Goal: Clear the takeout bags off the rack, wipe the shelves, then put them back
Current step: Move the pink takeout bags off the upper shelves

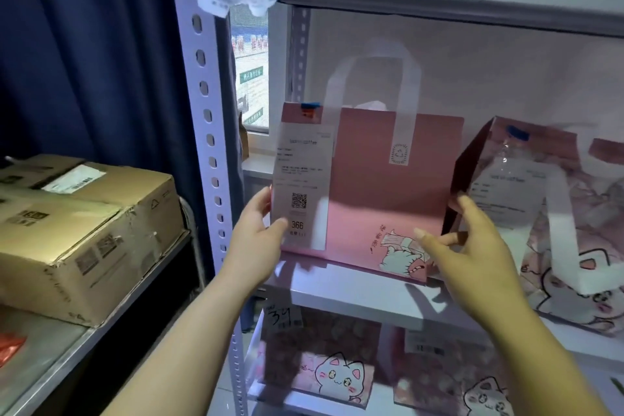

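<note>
one pink bag (381,186) gripped edgewise by left hand (258,233), right hand (472,246), second bag (580,246) beside, two lower bags (324,365) (466,382)

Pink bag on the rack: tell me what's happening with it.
A person holds the pink takeout bag upright on the rack's white shelf, left hand gripping its left edge over the receipt, right hand at its right edge. Another cat-print bag stands beside it on the right; more bags sit on the shelf below. Coming off or going back, I cannot tell.
</note>
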Tool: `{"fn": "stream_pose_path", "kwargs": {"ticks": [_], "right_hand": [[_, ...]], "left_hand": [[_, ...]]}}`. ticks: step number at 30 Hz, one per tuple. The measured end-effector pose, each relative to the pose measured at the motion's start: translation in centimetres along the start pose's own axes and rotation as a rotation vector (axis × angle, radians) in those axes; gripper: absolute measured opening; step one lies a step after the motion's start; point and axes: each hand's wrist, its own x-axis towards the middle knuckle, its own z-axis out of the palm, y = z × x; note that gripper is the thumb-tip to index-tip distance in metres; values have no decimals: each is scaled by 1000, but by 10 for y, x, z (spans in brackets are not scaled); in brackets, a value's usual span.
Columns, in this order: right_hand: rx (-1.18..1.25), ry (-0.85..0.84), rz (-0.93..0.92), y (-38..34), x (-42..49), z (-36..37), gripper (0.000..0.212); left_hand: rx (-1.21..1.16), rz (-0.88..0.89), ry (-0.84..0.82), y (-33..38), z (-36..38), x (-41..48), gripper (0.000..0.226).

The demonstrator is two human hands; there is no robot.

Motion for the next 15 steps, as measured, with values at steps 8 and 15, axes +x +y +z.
{"fn": "stream_pose_path", "kwargs": {"ticks": [8,15], "right_hand": [[98,7,62,-3,-1,0,80],[170,141,-29,-5,-16,-13,34]], "left_hand": [[23,29,-4,1,-6,-2,48],[167,167,66,25,-7,-12,40]]}}
